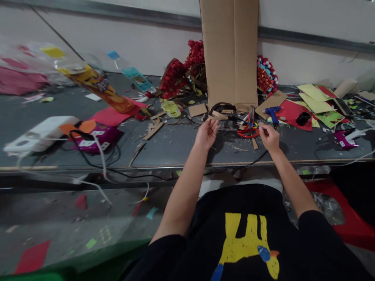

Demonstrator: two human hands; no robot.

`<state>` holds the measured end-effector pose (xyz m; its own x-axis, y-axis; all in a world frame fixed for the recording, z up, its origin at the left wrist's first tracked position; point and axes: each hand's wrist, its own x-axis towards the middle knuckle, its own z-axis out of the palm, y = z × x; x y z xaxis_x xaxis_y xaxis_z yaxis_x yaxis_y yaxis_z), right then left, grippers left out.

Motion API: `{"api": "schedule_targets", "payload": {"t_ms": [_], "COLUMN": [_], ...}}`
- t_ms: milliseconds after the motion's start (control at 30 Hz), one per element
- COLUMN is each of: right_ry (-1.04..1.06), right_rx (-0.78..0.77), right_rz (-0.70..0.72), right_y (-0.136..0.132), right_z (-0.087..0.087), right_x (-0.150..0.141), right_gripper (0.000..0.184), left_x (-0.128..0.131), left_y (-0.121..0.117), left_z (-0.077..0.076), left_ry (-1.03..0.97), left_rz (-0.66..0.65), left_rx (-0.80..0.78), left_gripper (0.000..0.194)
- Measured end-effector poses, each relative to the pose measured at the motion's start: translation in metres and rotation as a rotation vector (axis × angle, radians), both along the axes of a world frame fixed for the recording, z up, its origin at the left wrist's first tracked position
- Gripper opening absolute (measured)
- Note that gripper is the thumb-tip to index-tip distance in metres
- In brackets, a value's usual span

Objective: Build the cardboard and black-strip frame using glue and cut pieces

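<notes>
My right hand (pixel 270 138) is closed in a pinch on a thin blue stick (pixel 254 125), which points left over the table. My left hand (pixel 207 133) is raised beside it, palm partly turned up and fingers curled together; anything between the fingertips is too small to make out. Just beyond the fingertips a dark curved band (pixel 223 105) arches over scraps, and I cannot tell whether my left hand touches it. Under the stick lies a red-handled tool (pixel 247 134) with some yellow on it. A tall cardboard panel (pixel 231 54) stands upright behind.
To the right lie a blue glue gun (pixel 273 113), red paper (pixel 290 111) and yellow sheets (pixel 313 93). Red bunched decorations (pixel 175 76) lean behind. On the left are a bottle (pixel 96 84), a white power strip (pixel 41 132), a purple box (pixel 98 139) and cables along the edge.
</notes>
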<state>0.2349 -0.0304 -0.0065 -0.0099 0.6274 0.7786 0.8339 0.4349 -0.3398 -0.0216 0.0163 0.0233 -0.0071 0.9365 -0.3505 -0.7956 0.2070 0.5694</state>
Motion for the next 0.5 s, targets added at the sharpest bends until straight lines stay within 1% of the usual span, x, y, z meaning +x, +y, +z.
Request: {"api": "schedule_targets", "payload": {"t_ms": [267,500], "right_ry": [0.022,0.025], "right_rx": [-0.046,-0.062], "right_rz": [0.042,0.06], "right_y": [-0.002,-0.0034], "right_z": [0.0024,0.0039], "right_x": [-0.0011,-0.0026], "right_gripper": [0.032,0.032], "left_x": [0.002,0.0028], "left_y": [-0.0005,-0.0029], "left_z": [-0.0015,0.0005], "left_ry": [0.093,0.104], "left_rz": [-0.026,-0.035], "left_rx": [0.051,0.068], "left_gripper": [0.023,0.024]}}
